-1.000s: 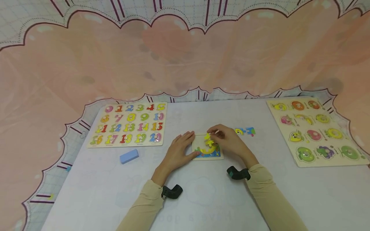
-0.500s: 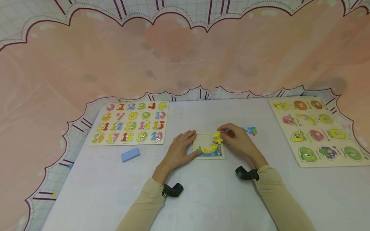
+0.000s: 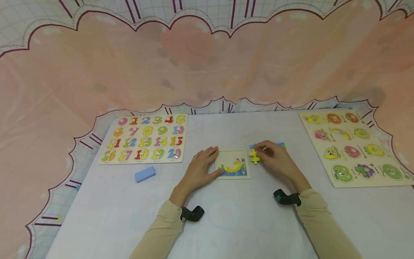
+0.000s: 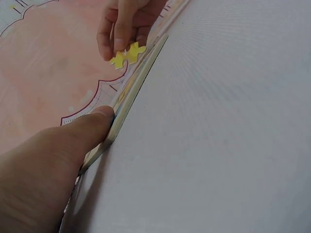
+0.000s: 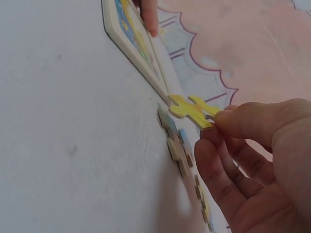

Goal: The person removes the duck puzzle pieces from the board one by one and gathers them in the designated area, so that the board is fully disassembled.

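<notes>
Fingers of a right hand [image 3: 274, 158] pinch a yellow puzzle piece [image 5: 192, 110] between thumb and forefinger, the remaining fingers loosely bent, just off the right edge of a small puzzle board [image 3: 226, 157] on a white table [image 3: 226, 212]. The left hand [image 3: 200, 169] lies spread at the board's opposite side, fingers extended, thumb pressing its lower left corner and gripping nothing. Fitted pieces [image 3: 234, 169] fill the board's lower part; its upper part is bare. The yellow shape (one piece or two joined, the views do not settle it) is held by one end, so a light or off-center pinch could let it twist, part or drop among the loose pieces [image 3: 283, 145] beside and below the hand. Those pieces could also be knocked askew if the bent fingers dip too low. Should the left thumb ease, a sideways push might slide the board, and a hard, misaligned press could jar fitted pieces from their places.
</notes>
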`<state>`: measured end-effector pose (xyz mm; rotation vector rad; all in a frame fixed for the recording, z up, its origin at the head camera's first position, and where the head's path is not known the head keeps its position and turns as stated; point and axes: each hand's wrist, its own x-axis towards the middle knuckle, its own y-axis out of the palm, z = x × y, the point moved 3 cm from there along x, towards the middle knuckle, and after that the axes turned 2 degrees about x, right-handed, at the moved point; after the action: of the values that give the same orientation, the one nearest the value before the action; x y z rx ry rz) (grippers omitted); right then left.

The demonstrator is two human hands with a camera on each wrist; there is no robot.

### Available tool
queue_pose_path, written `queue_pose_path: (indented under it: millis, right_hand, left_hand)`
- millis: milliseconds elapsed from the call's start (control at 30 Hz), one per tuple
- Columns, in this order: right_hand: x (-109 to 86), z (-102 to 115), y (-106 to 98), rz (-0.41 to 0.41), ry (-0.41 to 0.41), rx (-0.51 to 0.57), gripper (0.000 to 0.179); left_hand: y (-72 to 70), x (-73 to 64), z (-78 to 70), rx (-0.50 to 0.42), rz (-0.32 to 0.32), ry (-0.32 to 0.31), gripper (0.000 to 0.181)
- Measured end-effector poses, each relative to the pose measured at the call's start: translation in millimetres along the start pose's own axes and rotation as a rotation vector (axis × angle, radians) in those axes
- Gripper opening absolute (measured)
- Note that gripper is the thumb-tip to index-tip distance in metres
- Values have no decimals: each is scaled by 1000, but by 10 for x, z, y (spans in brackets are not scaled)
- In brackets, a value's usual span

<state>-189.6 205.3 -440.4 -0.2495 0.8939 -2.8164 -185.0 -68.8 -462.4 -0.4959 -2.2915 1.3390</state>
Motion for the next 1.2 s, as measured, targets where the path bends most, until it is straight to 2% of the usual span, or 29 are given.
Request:
queue_pose_path:
  millis: [267, 633, 1200]
  right_hand:
    - [-69, -89, -117, -28, -10, -45, 17]
    - [-155, -194, -242, -84, -45, -28, 20]
    - [-200, -273, -336, -92, -19, -105, 16]
  left_hand:
    - [-6, 2, -14, -11, -4, 2, 71]
    - [-5, -2, -13, -4, 1, -2, 71]
    - [0, -2, -4, -3, 15, -12, 72]
